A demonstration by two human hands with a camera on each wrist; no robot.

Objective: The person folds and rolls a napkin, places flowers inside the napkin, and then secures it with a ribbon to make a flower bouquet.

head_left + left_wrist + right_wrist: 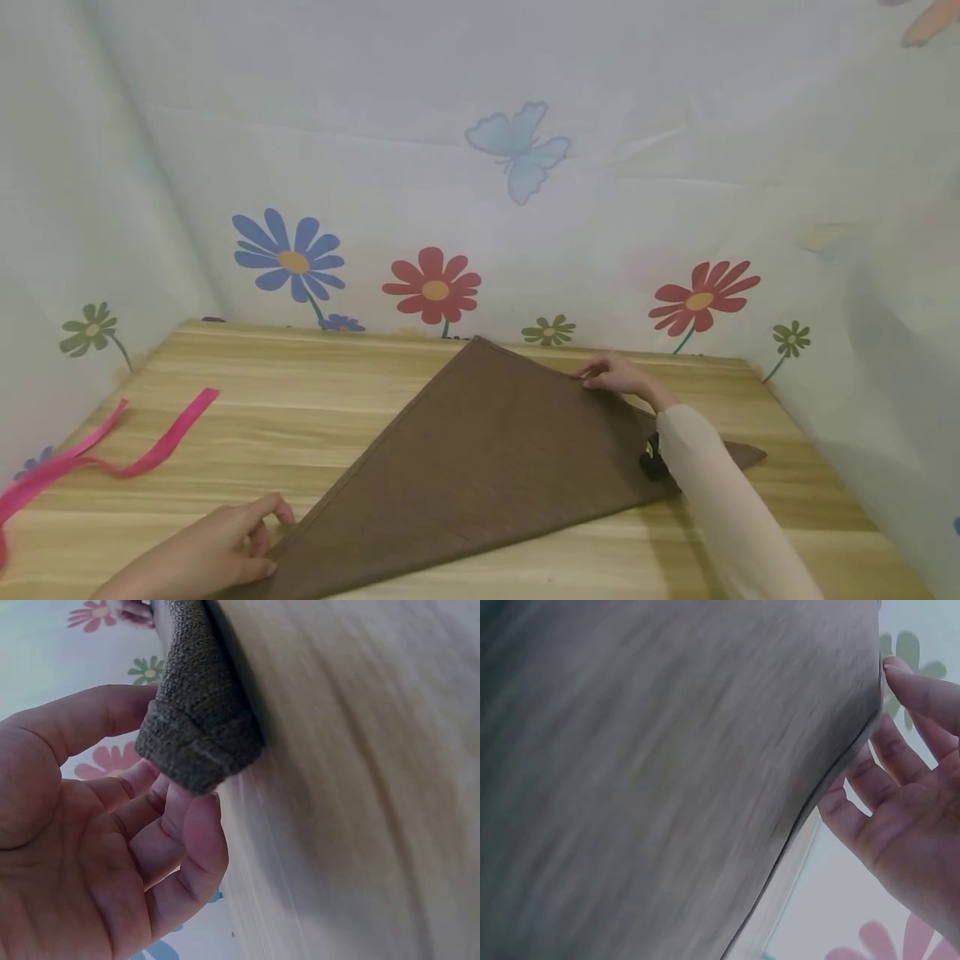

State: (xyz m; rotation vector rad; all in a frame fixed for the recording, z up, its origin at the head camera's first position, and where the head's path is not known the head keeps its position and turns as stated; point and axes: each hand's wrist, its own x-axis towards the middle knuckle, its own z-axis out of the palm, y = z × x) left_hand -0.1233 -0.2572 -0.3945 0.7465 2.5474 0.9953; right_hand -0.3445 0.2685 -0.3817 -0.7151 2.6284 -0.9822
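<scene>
A brown cloth (pixel 465 450) lies folded into a large triangle, its fold towards the near side and one peak at the table's far edge. At its near left corner, my left hand (pixel 202 546) holds the cloth. The left wrist view shows that thick, layered corner (pixel 199 742) between the thumb and curled fingers. My right hand (pixel 618 375) reaches across and pinches the far right edge of the cloth. In the right wrist view, the thumb and fingers of that hand (pixel 922 795) meet the slightly raised cloth edge (pixel 810 802). The right forearm hides part of the right corner.
A pink ribbon (pixel 161 446) lies loosely curved on the left of the wooden table (pixel 315 367). A pale backdrop (pixel 360 183) with printed flowers and a butterfly rises behind and along both sides. A black device (pixel 652 458) sits at the right wrist.
</scene>
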